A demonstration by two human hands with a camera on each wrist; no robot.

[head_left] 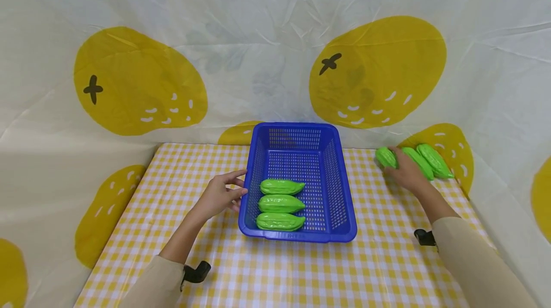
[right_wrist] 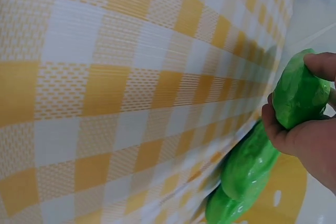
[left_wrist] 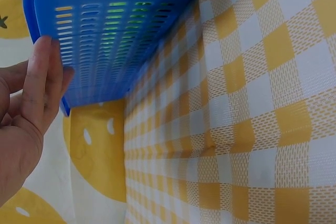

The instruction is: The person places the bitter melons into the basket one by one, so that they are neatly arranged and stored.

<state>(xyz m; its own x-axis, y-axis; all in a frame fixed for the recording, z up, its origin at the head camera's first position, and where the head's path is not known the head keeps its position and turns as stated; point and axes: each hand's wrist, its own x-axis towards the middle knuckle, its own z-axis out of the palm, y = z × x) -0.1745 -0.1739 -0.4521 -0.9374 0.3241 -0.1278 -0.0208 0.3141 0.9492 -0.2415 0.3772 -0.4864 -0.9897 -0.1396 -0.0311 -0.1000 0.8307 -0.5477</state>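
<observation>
In the head view a blue plastic basket (head_left: 344, 193) holds three green bitter melons (head_left: 281, 203), lying one beside another along its left side. My left hand (head_left: 219, 195) is at the basket's left rim. In the left wrist view, its nearly straight fingers (left_wrist: 38, 80) touch the outer slotted wall. Over at the right, my right hand (head_left: 406, 170) grips another bitter melon (head_left: 386, 158) between thumb and fingers. The right wrist view shows this gripped bitter melon (right_wrist: 296, 90) raised at an angle, its far end partly hidden by the hand. Two more bitter melons (head_left: 435, 160) lie just right of that hand.
A yellow-and-white checked cloth (head_left: 301, 274) covers the table. Behind it and along both sides hang pale sheets (head_left: 267, 69) printed with large yellow fruit. The basket's back edge stands close to the rear sheet. A dark strap device (head_left: 195, 272) sits at each wrist.
</observation>
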